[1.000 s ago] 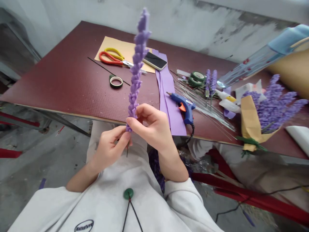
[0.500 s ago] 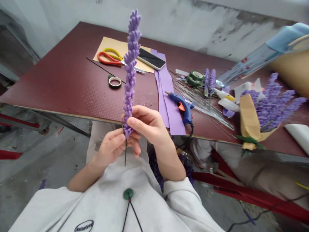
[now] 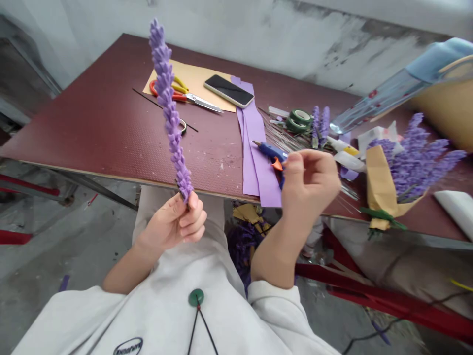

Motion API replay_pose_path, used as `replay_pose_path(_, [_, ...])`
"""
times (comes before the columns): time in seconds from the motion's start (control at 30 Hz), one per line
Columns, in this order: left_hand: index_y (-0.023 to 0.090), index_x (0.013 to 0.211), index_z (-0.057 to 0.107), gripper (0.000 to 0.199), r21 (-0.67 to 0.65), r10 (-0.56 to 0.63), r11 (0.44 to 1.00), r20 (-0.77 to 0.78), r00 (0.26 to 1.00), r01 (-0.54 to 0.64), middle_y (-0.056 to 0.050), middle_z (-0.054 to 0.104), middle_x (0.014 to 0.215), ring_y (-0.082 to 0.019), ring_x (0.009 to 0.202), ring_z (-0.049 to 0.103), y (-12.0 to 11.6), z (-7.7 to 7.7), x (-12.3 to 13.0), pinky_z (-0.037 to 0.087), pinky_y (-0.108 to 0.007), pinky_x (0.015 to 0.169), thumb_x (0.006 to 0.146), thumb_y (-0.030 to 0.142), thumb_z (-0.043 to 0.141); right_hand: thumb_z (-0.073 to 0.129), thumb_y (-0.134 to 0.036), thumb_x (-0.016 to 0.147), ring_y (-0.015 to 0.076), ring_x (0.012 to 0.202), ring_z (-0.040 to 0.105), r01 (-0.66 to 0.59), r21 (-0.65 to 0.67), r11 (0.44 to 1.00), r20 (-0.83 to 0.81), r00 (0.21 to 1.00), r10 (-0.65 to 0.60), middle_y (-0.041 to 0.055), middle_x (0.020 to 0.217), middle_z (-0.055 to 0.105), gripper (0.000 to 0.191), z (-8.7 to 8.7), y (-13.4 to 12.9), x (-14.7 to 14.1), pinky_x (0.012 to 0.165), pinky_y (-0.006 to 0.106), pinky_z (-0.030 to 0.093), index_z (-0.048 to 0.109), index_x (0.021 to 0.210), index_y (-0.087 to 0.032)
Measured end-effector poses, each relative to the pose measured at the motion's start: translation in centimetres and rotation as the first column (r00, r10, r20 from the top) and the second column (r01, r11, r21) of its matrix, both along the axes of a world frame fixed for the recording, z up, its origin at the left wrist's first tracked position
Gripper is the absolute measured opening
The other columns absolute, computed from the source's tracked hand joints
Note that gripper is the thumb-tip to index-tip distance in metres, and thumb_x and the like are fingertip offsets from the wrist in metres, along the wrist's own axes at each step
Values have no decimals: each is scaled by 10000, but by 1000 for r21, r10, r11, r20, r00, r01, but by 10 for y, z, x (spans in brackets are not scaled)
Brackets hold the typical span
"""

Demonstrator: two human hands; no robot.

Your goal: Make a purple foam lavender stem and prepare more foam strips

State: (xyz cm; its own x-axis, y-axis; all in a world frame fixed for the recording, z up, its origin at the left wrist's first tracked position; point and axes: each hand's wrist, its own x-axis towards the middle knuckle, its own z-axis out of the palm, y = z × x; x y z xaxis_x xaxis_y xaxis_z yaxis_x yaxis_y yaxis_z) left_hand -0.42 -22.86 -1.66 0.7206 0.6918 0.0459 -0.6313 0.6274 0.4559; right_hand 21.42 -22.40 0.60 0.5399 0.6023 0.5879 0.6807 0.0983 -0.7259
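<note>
My left hand (image 3: 177,219) grips the bottom of an artificial lavender stem (image 3: 170,111) with long rows of purple petals. The stem stands up from my fist, leaning left over the table's front edge. My right hand (image 3: 308,180) is in front of the blue hot glue gun (image 3: 271,150), hiding its handle. Its fingers are curled in; whether anything is pinched between them cannot be seen. The gun's nozzle and orange trigger show left of the hand, over purple paper strips (image 3: 251,143). Behind the lavender, a roll of dark tape (image 3: 183,127) is partly covered.
Scissors (image 3: 199,102) and a phone (image 3: 229,90) lie on tan paper (image 3: 195,74). Farther right are thin wires (image 3: 281,135), green tape rolls (image 3: 298,120), small lavender sprigs (image 3: 320,125), a wrapped lavender bouquet (image 3: 382,177) and a tilted clear blue bottle (image 3: 391,91).
My right hand has let go of the lavender and moved right to the glue gun. My left hand keeps hold of the stem, which now tilts left.
</note>
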Motion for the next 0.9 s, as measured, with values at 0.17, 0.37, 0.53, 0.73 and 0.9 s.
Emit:
replay_pose_path(0.17, [154,734,647,171,-28,-7,1000,-65,998,5,65,246,547,-53,471,254,5,-1,1,342,-140,465,807,306,672,628,-543,695,246,893,547,353,-387,852,153,935,-319,65,888,552,421,-26,3,49,876,451,433,495,882,-190])
replay_pose_path(0.37, [153,773,632,180,-12,15,1000,-145,989,-17,71,226,550,-49,452,242,6,-1,1,324,-140,444,832,324,631,670,-610,606,395,1107,502,375,-678,632,208,923,-324,215,1092,562,571,-34,28,51,928,577,387,523,922,-157])
replay_pose_path(0.53, [191,795,618,158,4,25,1000,-191,981,-24,73,255,557,-46,414,233,7,-3,-2,278,-138,389,827,345,629,673,-606,587,390,1023,566,368,-695,618,185,921,-342,211,1042,593,587,-32,37,51,902,583,404,545,933,-149])
replay_pose_path(0.73, [154,724,616,224,-7,-15,1000,-190,982,14,73,210,543,-52,441,186,10,-2,-4,255,-126,386,824,355,622,659,-485,619,318,928,593,390,-643,660,160,910,-382,114,890,604,374,-31,31,53,876,485,444,500,802,-200])
replay_pose_path(0.9, [136,691,596,259,-29,-19,999,-203,979,13,71,198,543,-53,437,183,12,-1,-4,255,-125,377,849,340,576,643,-447,624,260,872,570,399,-479,782,140,914,-380,56,861,557,357,-27,18,46,851,432,450,417,794,-229])
